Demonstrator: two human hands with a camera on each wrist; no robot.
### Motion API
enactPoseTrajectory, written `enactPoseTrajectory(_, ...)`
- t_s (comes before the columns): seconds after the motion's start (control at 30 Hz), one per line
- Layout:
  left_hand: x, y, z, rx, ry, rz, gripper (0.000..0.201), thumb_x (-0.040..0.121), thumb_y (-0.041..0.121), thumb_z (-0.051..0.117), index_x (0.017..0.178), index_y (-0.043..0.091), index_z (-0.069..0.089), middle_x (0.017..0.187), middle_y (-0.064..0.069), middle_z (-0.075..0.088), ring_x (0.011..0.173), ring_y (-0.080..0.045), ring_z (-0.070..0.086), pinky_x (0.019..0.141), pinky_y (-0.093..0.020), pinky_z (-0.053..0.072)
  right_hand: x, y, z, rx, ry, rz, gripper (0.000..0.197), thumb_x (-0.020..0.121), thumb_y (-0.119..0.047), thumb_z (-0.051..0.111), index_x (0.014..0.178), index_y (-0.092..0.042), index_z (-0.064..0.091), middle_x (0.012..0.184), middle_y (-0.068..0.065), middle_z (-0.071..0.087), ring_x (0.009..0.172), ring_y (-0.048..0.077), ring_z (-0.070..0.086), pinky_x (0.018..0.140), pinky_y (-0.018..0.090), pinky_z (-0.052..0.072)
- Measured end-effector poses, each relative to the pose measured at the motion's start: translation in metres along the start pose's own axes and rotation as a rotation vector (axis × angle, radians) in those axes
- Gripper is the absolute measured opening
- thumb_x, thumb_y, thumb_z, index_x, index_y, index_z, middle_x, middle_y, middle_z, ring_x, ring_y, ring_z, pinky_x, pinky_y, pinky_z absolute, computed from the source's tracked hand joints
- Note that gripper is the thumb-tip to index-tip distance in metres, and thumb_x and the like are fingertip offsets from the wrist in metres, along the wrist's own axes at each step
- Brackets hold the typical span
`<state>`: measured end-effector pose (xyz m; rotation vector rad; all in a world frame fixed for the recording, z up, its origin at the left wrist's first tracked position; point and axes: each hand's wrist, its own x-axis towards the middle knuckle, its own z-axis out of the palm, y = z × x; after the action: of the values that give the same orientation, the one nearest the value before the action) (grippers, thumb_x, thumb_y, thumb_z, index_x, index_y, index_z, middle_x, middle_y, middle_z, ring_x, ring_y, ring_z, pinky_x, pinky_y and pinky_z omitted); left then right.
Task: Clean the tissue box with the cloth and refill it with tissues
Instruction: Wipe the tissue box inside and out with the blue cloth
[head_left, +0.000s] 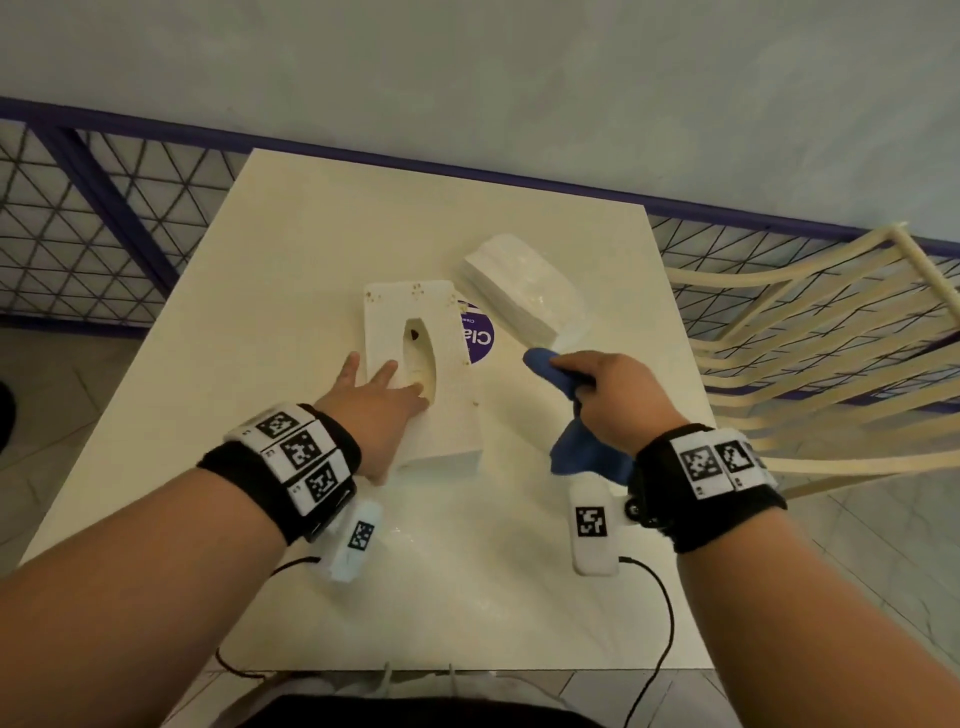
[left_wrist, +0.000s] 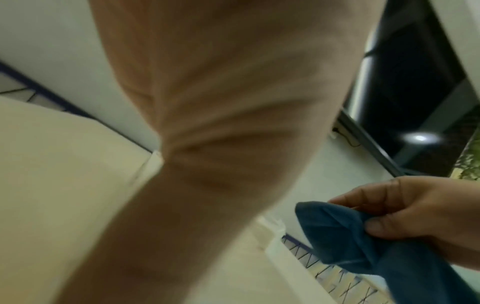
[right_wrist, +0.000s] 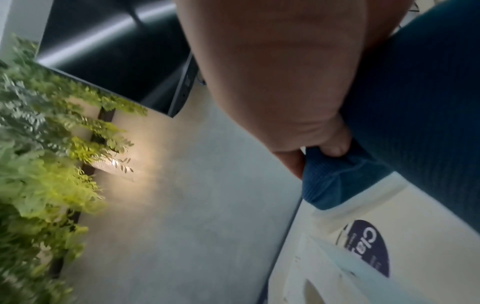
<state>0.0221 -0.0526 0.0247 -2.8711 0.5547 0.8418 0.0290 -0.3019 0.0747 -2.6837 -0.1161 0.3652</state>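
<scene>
A white tissue box (head_left: 447, 415) lies on the cream table (head_left: 291, 270), its slot facing up, with brown specks on its top. My left hand (head_left: 379, 389) rests flat on the box, fingers straight, one fingertip at the slot's near end. My right hand (head_left: 608, 395) hovers to the right of the box and grips a bunched blue cloth (head_left: 571, 447), also seen as the blue cloth (left_wrist: 350, 236) and the blue cloth (right_wrist: 337, 181) in the wrist views. A stack of white tissues (head_left: 524, 291) lies behind the right hand. The box (right_wrist: 350, 283) shows at the lower right.
A round purple label (head_left: 478, 338) lies on the table between box and tissues. A cream slatted chair (head_left: 810, 353) stands right of the table. A purple-framed wire grid (head_left: 78, 218) runs along the wall behind. Cables trail over the table's near edge.
</scene>
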Motion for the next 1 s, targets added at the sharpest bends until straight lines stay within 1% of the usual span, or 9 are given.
enactPoseTrajectory(0.1,0.001,0.012,0.002,-0.073,0.035,-0.055,0.087,0.081,0.061,0.057,0.149,0.02,0.022,0.159,0.0,0.015,0.148,-0.023,0.002,0.116,-0.057,-0.007,0.0,-0.019,0.009,0.062,0.023,-0.056,0.046,0.071,0.005,0.058,0.115,-0.009,0.062,0.105,0.012,0.069,0.096,0.03,0.064,0.076,0.036,0.048)
enactPoseTrajectory(0.2,0.01,0.026,0.014,-0.149,0.139,-0.162,0.07,0.088,0.064,0.041,0.144,0.023,0.033,0.16,-0.003,0.014,0.147,-0.022,0.01,0.115,-0.058,-0.007,0.008,-0.039,0.042,0.037,-0.162,-0.149,0.064,0.072,0.006,0.066,0.131,-0.014,0.055,0.13,-0.002,0.057,0.114,0.01,0.053,0.086,0.012,0.035)
enactPoseTrajectory(0.3,0.017,0.026,0.018,-0.202,0.128,-0.191,0.07,0.086,0.067,0.043,0.146,0.031,0.031,0.161,-0.004,0.006,0.147,-0.016,0.009,0.111,-0.058,-0.013,0.026,-0.048,0.081,-0.396,-0.395,-0.309,0.066,0.087,-0.012,0.061,0.147,-0.016,0.034,0.156,0.004,0.027,0.143,0.025,0.026,0.115,0.029,0.024)
enactPoseTrajectory(0.4,0.019,0.024,0.013,-0.195,0.081,-0.196,0.073,0.085,0.067,0.044,0.146,0.028,0.031,0.161,-0.007,0.003,0.147,-0.014,0.008,0.11,-0.059,-0.014,0.066,-0.053,0.086,-0.582,-0.414,-0.316,0.059,0.095,-0.015,0.049,0.149,-0.017,0.027,0.159,0.008,0.018,0.145,0.029,0.019,0.114,0.043,0.029)
enactPoseTrajectory(0.53,0.02,0.024,0.005,-0.18,0.029,-0.208,0.074,0.085,0.065,0.046,0.145,0.023,0.031,0.161,-0.008,0.002,0.147,-0.017,0.011,0.111,-0.061,-0.014,0.126,-0.086,0.063,-0.839,-0.572,-0.277,0.071,0.096,-0.016,0.052,0.152,-0.011,0.01,0.161,0.012,0.002,0.145,0.031,0.019,0.114,0.044,0.029)
enactPoseTrajectory(0.67,0.019,0.021,0.005,-0.19,0.021,-0.197,0.075,0.085,0.065,0.046,0.146,0.024,0.03,0.161,-0.008,0.0,0.147,-0.017,0.011,0.11,-0.062,-0.015,0.132,-0.097,0.062,-0.92,-0.555,-0.276,0.063,0.095,-0.018,0.051,0.15,-0.01,0.021,0.158,0.01,0.019,0.139,0.03,0.033,0.111,0.04,0.035)
enactPoseTrajectory(0.8,0.018,0.018,0.009,-0.234,0.063,-0.181,0.074,0.083,0.069,0.046,0.145,0.031,0.031,0.161,-0.005,0.003,0.147,-0.013,0.013,0.11,-0.06,-0.015,0.068,-0.08,0.067,-0.859,-0.475,-0.497,0.058,0.07,0.003,0.025,0.122,-0.011,0.049,0.127,0.01,0.049,0.121,0.03,0.049,0.1,0.037,0.036)
enactPoseTrajectory(0.87,0.018,0.017,0.01,-0.26,0.076,-0.164,0.074,0.081,0.071,0.047,0.144,0.037,0.031,0.161,-0.004,0.005,0.146,-0.014,0.015,0.112,-0.06,-0.014,0.042,-0.07,0.076,-0.847,-0.496,-0.504,0.042,0.088,-0.004,0.042,0.13,-0.008,0.049,0.129,0.014,0.05,0.12,0.031,0.049,0.099,0.036,0.035)
enactPoseTrajectory(1.0,0.017,0.018,0.005,-0.241,0.051,-0.168,0.073,0.082,0.069,0.048,0.144,0.033,0.033,0.161,-0.006,0.005,0.146,-0.016,0.017,0.113,-0.059,-0.012,0.065,-0.07,0.074,-0.834,-0.483,-0.462,0.04,0.096,-0.015,0.042,0.136,-0.01,0.045,0.14,0.013,0.044,0.126,0.031,0.047,0.102,0.039,0.035)
